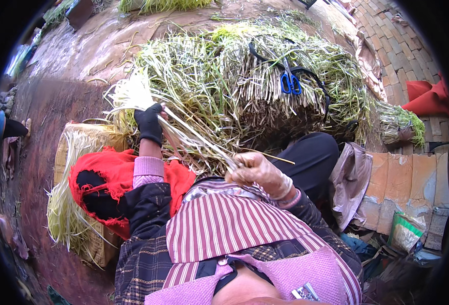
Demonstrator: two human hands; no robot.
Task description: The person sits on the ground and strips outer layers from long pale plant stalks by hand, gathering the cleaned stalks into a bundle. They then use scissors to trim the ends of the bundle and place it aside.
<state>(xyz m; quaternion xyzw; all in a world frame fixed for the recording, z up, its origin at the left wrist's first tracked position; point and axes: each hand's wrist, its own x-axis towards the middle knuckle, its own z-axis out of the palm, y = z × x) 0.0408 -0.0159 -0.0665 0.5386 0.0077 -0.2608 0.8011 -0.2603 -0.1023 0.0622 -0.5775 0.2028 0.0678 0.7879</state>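
My left hand (149, 121), in a black fingerless glove, is closed around the upper part of a bunch of long pale stalks (199, 138). The leafy end of the bunch, washed out by bright light, lies beyond that hand. My right hand (260, 173), in a thin see-through glove, grips the lower ends of the stalks near my lap. A thin yellowish stalk (272, 156) sticks out past my right hand, over my dark trouser leg. In front of me lies a large heap of green and pale stalks (186, 72). Blue-handled scissors (290, 82) rest on its brown cut ends.
A black strap (317, 78) runs across the heap. At the left, loose pale stalks (70, 190) drape over a cardboard box (104, 133). Red cloth (106, 167) covers my left knee. Flattened cardboard (403, 187) and a tied bundle (399, 126) lie right. Another person's foot (16, 127) shows far left.
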